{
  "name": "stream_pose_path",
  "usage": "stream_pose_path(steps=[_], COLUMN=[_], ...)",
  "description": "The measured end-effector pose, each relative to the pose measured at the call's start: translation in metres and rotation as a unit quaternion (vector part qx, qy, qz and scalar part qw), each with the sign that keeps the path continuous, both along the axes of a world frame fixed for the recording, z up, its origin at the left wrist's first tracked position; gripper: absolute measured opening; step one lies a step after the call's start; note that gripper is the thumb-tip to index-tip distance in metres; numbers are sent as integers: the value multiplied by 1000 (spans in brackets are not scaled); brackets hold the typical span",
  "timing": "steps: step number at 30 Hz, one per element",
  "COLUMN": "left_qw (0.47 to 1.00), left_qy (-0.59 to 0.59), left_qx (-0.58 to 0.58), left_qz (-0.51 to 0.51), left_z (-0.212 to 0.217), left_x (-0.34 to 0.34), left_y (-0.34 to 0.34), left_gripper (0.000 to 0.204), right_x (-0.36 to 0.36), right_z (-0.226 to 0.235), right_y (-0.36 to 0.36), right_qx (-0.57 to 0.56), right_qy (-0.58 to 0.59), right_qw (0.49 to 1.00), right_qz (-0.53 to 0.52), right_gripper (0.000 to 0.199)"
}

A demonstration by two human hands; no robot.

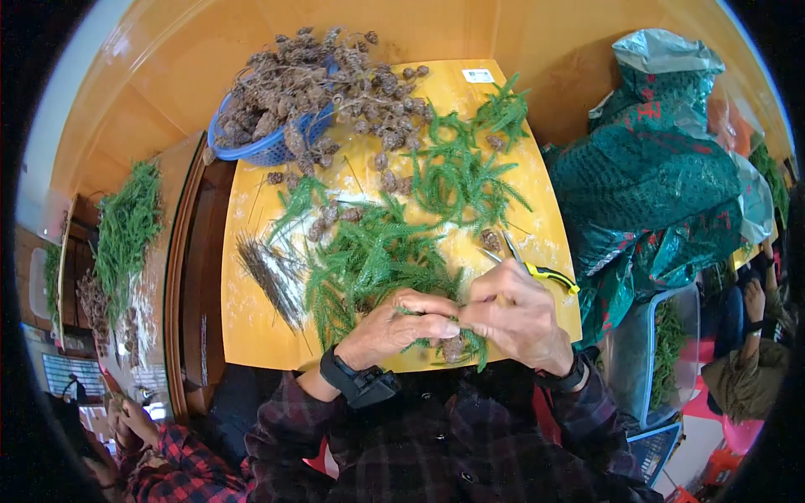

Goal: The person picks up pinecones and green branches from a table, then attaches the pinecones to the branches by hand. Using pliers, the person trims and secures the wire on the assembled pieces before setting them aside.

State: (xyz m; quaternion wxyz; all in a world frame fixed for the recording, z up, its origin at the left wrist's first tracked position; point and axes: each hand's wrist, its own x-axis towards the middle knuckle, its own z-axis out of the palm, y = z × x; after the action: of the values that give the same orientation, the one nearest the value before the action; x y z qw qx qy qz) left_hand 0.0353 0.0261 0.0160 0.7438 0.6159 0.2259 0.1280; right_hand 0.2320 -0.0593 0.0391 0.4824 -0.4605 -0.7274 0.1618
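My left hand [394,326] is closed, its thumb and fingers pinching an artificial pine sprig [476,348] near the table's front edge. A small pine cone [453,349] hangs just below the fingertips, against the sprig. My right hand [521,315] meets the left one, its fingers pinched together; what they grip is hidden between the fingertips. Just beyond the right hand lie pliers [549,275] with yellow and black handles, partly covered by it. A heap of green pine sprigs [373,256] spreads in front of both hands. Left of it lies a bundle of thin dark wires [277,281].
A blue basket [272,152] heaped with pine cones [289,88] stands at the table's back left. More sprigs [461,172] lie back right. Green plastic bags [646,184] and a clear bin [671,352] flank the right side. Other people sit at both sides.
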Motion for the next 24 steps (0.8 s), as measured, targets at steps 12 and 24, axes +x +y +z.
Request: stream_pose_path(steps=[12,24], left_qw=[983,997], left_qy=[-84,-20], left_qx=[148,-24], left_qz=[-63,-70], left_z=[11,7], left_x=[2,-10], left_y=[0,-4], left_gripper=[24,32], right_x=[-7,4], right_z=[16,27], right_y=[0,2], right_qx=[-79,-125], right_qy=[-56,-38], right_qw=[993,978], right_qz=[63,166], right_gripper=[23,18])
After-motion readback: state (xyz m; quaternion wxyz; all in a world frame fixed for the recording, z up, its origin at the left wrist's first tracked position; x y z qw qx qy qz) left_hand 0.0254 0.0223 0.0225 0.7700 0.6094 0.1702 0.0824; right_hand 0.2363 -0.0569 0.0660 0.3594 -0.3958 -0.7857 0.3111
